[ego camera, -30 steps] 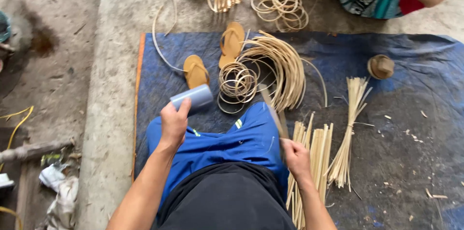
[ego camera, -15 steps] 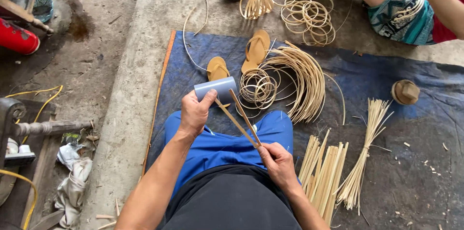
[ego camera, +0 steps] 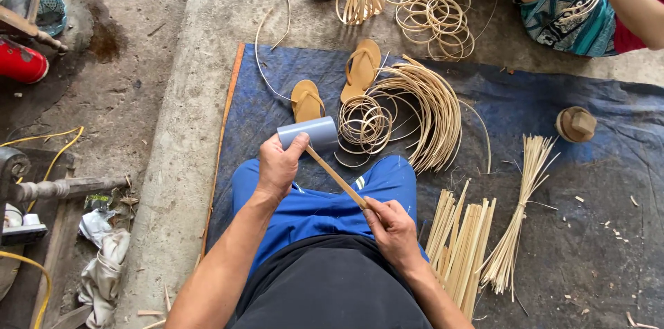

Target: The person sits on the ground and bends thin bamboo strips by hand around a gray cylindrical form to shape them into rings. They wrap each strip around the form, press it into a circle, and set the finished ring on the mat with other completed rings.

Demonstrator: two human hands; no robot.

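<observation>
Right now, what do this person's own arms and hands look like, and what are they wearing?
Both forearms are bare, with no sleeves reaching into view. The left hand and right hand wear no gloves, and no rings, watch or bracelet show. Below them the person wears bright blue shorts with a small white and green stripe mark, and a black top.

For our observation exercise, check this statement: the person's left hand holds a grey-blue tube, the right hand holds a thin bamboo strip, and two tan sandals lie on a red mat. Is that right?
Not quite. The mat is blue, not red, as the head view shows. The rest stands: the left hand holds the grey-blue tube, the right hand holds the thin bamboo strip, and two tan sandals lie on the mat.
</observation>
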